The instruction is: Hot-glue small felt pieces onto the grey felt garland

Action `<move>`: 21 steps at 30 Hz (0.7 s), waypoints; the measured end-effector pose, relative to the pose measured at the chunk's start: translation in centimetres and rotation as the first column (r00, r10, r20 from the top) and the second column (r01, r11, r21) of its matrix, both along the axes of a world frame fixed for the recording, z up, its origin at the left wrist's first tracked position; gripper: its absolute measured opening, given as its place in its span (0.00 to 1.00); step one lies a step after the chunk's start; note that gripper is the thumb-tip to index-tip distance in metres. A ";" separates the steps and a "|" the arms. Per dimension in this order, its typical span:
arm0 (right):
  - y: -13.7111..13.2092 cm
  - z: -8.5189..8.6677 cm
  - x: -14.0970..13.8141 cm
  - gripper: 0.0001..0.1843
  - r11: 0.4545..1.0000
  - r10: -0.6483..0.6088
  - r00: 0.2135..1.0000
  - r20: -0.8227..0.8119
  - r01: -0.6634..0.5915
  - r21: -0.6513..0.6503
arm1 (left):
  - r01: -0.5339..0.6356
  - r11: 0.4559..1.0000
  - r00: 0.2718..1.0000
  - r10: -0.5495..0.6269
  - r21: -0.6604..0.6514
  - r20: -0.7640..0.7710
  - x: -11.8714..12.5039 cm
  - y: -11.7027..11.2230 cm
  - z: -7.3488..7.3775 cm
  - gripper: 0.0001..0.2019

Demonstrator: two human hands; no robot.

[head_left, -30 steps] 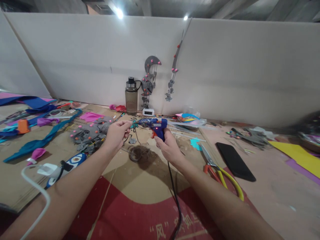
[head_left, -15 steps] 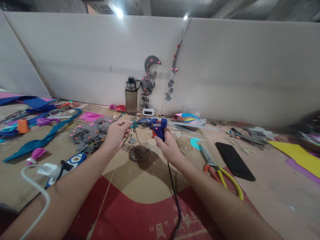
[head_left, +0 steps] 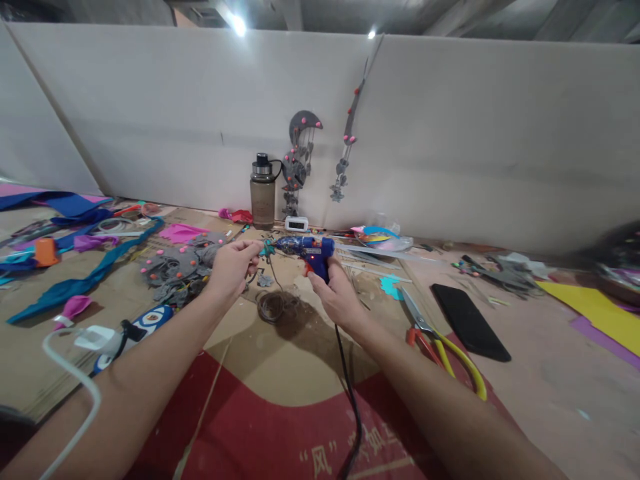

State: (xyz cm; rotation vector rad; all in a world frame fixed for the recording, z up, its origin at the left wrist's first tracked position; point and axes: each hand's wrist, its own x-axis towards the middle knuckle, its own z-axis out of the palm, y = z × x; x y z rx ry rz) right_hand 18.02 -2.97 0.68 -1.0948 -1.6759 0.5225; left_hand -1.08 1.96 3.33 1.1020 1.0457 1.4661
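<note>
- Your left hand (head_left: 231, 267): pinching small teal felt piece (head_left: 269, 249); hold it steady, skin clear of the heat.
- Your right hand (head_left: 337, 293): wrapped round blue plastic glue gun (head_left: 307, 250); squeeze gently.

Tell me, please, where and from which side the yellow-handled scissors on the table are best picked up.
Grip the scissors by the yellow handle loops, coming from above on the near side. They lie flat on the table, handles toward the person, blades pointing away, so the loops are probably the safest hold.
</note>
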 end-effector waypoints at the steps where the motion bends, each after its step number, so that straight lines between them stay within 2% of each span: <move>1: 0.0 0.0 0.0 0.10 1.000 -0.011 1.000 0.004 0.011 0.008 | -0.005 1.000 1.000 0.005 0.001 0.002 0.0 0.0 0.0 0.11; 8: 0.1 -0.1 0.0 0.13 0.999 -0.003 1.000 0.007 0.003 0.034 | 0.000 1.000 1.000 0.000 -0.021 -0.006 0.1 -0.2 0.1 0.11; 15: 0.2 -0.4 0.2 0.18 0.993 -0.069 0.990 0.124 0.057 0.101 | -0.018 1.000 1.000 0.018 -0.010 -0.016 0.0 -0.1 0.0 0.10; 21: 0.1 -0.3 0.1 0.18 0.994 -0.057 0.993 0.103 0.047 0.097 | -0.002 1.000 1.000 0.002 -0.022 -0.018 0.1 -0.3 0.2 0.10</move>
